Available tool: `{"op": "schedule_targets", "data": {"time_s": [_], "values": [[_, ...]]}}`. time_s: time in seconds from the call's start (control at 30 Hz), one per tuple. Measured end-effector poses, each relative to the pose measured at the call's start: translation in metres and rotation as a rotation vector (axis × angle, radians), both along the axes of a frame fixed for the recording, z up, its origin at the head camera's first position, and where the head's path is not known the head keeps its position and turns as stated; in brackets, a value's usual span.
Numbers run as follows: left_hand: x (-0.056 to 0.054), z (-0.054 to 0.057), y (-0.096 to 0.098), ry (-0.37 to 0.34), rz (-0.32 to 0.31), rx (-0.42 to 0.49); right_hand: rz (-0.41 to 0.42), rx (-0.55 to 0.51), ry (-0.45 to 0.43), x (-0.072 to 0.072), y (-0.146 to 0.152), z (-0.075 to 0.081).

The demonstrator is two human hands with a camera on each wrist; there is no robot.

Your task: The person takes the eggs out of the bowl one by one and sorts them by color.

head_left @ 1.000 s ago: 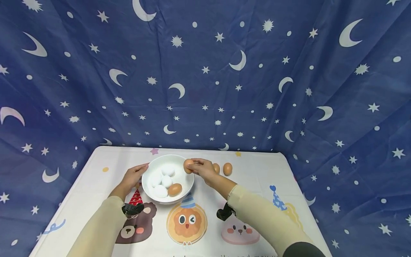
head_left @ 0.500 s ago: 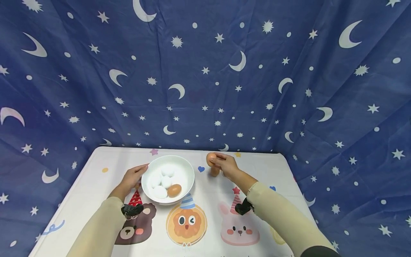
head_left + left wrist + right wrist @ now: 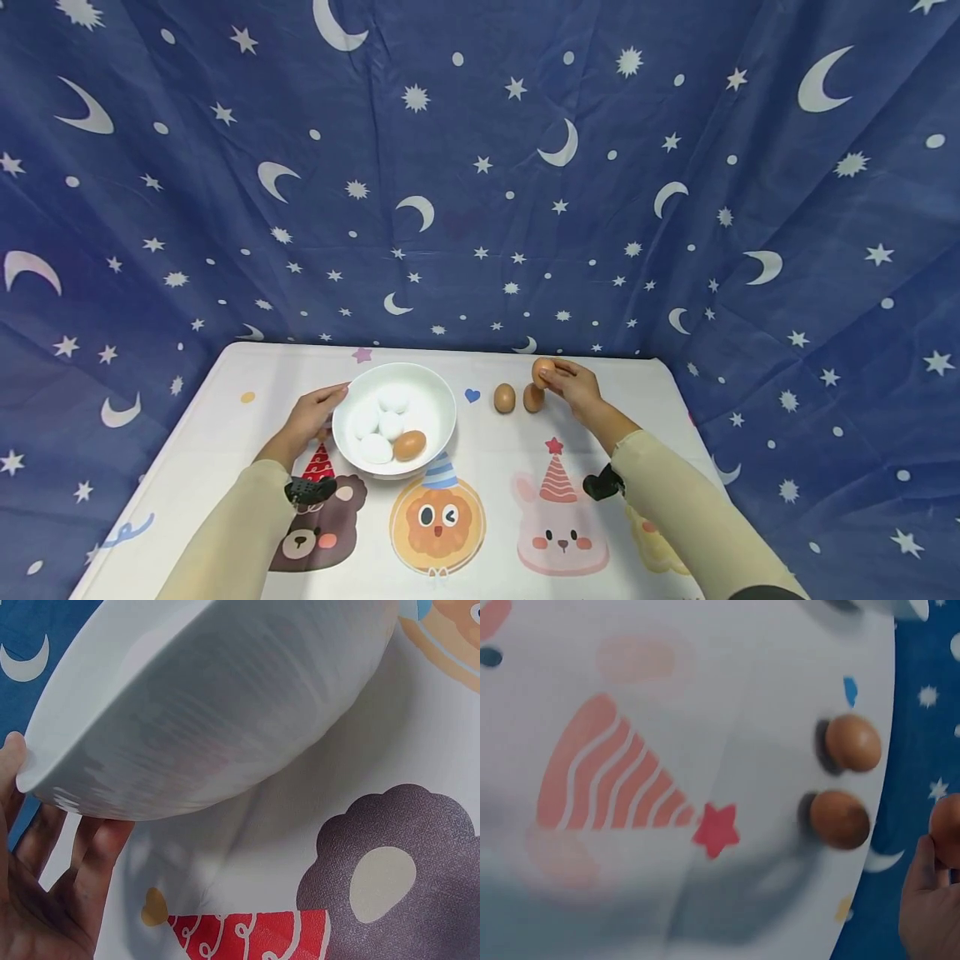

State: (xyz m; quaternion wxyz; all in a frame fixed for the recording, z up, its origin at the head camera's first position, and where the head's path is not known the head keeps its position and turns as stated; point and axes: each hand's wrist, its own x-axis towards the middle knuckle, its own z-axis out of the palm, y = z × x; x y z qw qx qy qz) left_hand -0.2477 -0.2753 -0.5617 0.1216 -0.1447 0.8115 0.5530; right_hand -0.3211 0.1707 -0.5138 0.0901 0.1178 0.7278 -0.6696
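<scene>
A white bowl (image 3: 437,393) stands at the left of the table, holding several white eggs (image 3: 377,448) and one brown egg (image 3: 409,445). My left hand (image 3: 306,421) grips its left rim; in the left wrist view the thumb is at the rim and the fingers (image 3: 97,859) are under the wall. To the right, my right hand (image 3: 576,392) pinches a second brown egg (image 3: 542,372) between thumb and fingertips, held above the table. Two more brown eggs, one on the left (image 3: 504,398) and one on the right (image 3: 533,402), lie below it; the held egg overlaps the right one.
A white tablecloth (image 3: 465,450) with printed cartoon animals covers the table. Behind it and along the sides hangs a blue curtain (image 3: 480,208) with moons and stars. The table's back edge runs just beyond the eggs.
My right hand has moved from the bowl's right rim to the right, carrying the brown egg, uncovering the two eggs on the table. My left hand and the bowl have stayed put.
</scene>
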Motion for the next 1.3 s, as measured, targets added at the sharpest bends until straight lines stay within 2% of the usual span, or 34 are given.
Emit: {"op": "schedule_targets", "data": {"time_s": [0.13,0.27,0.57,0.7,0.83,1.03,1.3], "values": [[-0.001,0.0,0.001,0.003,0.002,0.003,-0.047,-0.022,0.007,-0.004,0.014,-0.009],[-0.001,0.0,0.001,-0.003,0.009,0.0,-0.08,-0.004,-0.022,-0.005,0.024,-0.019],[0.0,0.0,0.002,0.003,0.027,0.003,-0.064,0.105,-0.054,-0.002,0.038,-0.045],[-0.002,-0.001,0.003,-0.002,0.029,0.006,-0.079,0.093,-0.059,0.001,0.043,-0.055],[-0.003,-0.001,0.005,-0.008,0.027,0.015,-0.091,0.088,-0.061,0.003,0.045,-0.06],[-0.004,-0.001,0.006,-0.017,0.024,0.026,-0.099,0.199,-0.075,0.005,0.045,-0.067],[-0.001,-0.002,0.003,-0.013,0.03,0.024,-0.11,0.214,-0.046,0.002,0.039,-0.075]]}}
